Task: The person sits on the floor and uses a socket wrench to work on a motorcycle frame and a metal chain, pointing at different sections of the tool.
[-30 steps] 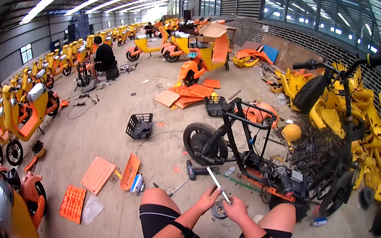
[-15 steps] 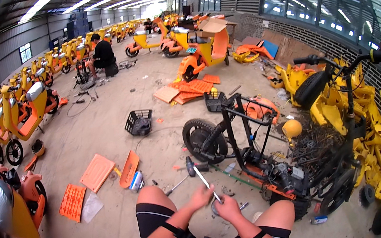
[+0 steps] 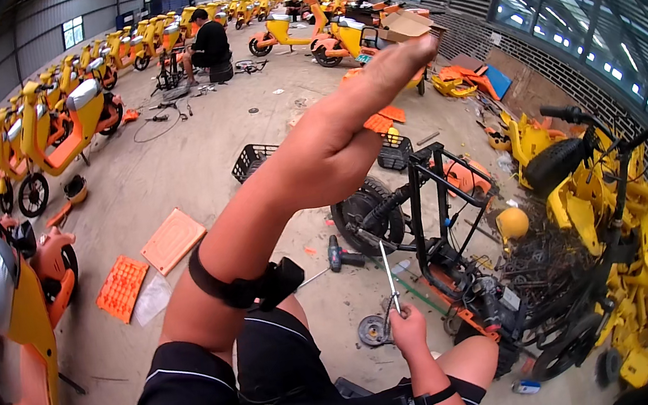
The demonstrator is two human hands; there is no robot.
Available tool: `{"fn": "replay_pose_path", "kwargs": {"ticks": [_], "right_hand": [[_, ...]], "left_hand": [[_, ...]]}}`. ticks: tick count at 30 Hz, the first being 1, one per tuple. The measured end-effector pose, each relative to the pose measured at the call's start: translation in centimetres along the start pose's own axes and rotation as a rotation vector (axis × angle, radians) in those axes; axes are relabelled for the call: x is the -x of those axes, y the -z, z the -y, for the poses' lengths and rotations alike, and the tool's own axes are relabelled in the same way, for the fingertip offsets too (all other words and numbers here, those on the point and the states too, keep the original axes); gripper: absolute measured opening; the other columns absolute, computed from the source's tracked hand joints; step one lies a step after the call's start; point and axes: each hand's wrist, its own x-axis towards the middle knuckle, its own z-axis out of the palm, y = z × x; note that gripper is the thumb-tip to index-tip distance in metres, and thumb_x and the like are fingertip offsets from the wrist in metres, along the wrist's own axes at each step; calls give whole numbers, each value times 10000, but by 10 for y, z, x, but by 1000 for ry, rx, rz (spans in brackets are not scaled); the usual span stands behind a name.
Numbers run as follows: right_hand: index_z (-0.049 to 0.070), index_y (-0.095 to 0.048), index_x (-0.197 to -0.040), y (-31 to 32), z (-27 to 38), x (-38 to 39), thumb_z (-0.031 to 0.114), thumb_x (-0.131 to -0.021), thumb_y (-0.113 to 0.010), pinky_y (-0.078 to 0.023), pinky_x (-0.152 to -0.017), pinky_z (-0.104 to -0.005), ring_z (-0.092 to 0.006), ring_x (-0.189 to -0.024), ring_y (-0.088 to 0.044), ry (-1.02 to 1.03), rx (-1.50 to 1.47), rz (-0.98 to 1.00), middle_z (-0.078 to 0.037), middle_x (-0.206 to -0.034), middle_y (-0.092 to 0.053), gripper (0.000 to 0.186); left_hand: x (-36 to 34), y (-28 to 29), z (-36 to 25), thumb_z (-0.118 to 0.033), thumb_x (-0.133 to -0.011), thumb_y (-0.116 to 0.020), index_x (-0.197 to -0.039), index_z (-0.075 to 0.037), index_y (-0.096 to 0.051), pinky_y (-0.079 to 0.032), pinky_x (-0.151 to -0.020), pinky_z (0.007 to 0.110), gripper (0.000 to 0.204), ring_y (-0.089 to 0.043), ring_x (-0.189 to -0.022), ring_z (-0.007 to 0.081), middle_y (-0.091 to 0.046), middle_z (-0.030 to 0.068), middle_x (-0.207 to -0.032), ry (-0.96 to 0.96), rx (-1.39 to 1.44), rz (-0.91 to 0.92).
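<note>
My left hand [image 3: 348,136] is raised large across the middle of the view, fingers stretched out toward the upper right. Nothing shows in it, and it blocks part of the floor behind. Low at centre right, my right hand [image 3: 408,331] is closed round the lower end of a long, slim silver metal rod [image 3: 388,268], which points up and away. Just left of that hand, a round grey metal disc-shaped part [image 3: 373,330] lies on the floor. Beyond the rod stands a stripped black scooter frame [image 3: 428,229] with its rear wheel [image 3: 368,217].
A cordless drill [image 3: 340,254] lies on the floor ahead of my knees. Yellow body panels [image 3: 636,273] are heaped at the right, by dark scrap [image 3: 537,254]. Orange panels [image 3: 172,240] and parked scooters [image 3: 62,133] are on the left. A person [image 3: 210,43] sits farther off.
My left hand has left the rod and swung up and forward, fingers out. My right hand still grips the rod, now lower right. The whole view has shifted, with surroundings moving rightward.
</note>
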Motion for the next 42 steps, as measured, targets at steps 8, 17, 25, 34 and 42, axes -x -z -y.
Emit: {"fn": "replay_pose_path", "kwargs": {"ticks": [8, 17, 25, 34, 42], "right_hand": [[-46, -644, -1165, 26, -17, 11, 148, -949, -697, -391, -472, -279, -83, -580, -528, -3, -52, 3, -10, -722, -585, 295], [-66, -697, -1098, 29, -31, 13, 237, -887, -740, -540, -789, -346, -213, -836, -696, -52, 78, -33, -152, -913, -738, 372], [-50, -706, -1111, 28, -33, 15, 260, -889, -730, -547, -807, -362, -244, -847, -714, -66, 70, -35, -172, -917, -746, 383], [-52, -725, -1074, 11, -25, 13, 270, -884, -731, -551, -765, -372, -251, -781, -707, 7, 199, 5, -184, -887, -741, 374], [-76, -704, -1092, 21, -7, 27, 212, -898, -732, -482, -591, -324, -142, -641, -607, -12, 50, 1, -65, -745, -674, 349]], "left_hand": [[114, 91, 5, 226, -612, -312, -1400, -21, -617, -310, -1241, 400, 881, -498, -1436, 312, -605, 164, -1458, 581, -275, 218], [129, 202, -13, 81, -872, -451, -1519, -39, -503, -352, -1173, 344, 659, -480, -1439, 234, -561, 119, -1512, 318, -511, -596], [129, 127, 25, -240, -912, -789, -1600, -108, -347, -420, -1091, 415, 828, -489, -1333, 236, -473, 133, -1522, 503, -381, -805], [69, -66, 7, -414, -806, -861, -1611, -16, -228, -522, -926, 394, 1098, -614, -1025, 255, -599, 170, -1130, 813, 16, -227], [87, 40, 13, -16, -916, -588, -1683, -176, -130, -492, -690, 261, 907, -550, -723, 87, -598, 13, -822, 770, -109, -898]]}}
